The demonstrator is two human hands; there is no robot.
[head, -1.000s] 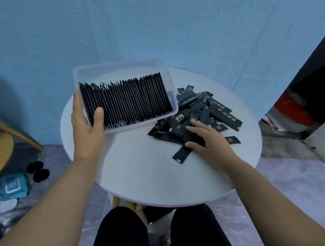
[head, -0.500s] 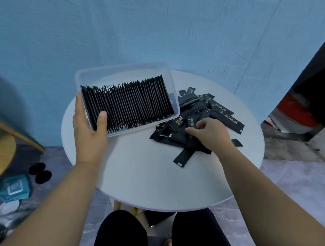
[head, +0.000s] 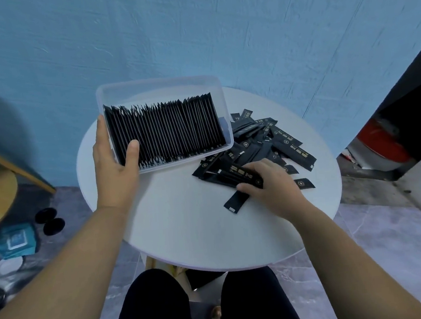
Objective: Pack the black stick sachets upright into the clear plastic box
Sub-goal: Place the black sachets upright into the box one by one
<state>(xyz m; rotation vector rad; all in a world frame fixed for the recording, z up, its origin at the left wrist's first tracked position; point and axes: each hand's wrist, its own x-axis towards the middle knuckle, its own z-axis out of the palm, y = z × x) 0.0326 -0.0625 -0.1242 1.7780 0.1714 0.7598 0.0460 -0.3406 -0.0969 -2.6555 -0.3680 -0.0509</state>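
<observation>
From the head camera: clamping the box (head: 161,83) at its near left corner in the left grip (head: 113,166), thumb over the rim against the upright sachets (head: 168,132) inside. Curling the right grip (head: 271,187) round a few loose sachets (head: 244,176), with the pile (head: 279,139) on the table (head: 211,231) just beyond it.

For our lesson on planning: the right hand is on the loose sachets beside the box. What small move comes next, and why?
Probably lift the gripped sachets off the pile and carry them to the clear box. The right hand pinches a few, the left hand steadies the box, and a gap shows at the right end of the row.
</observation>
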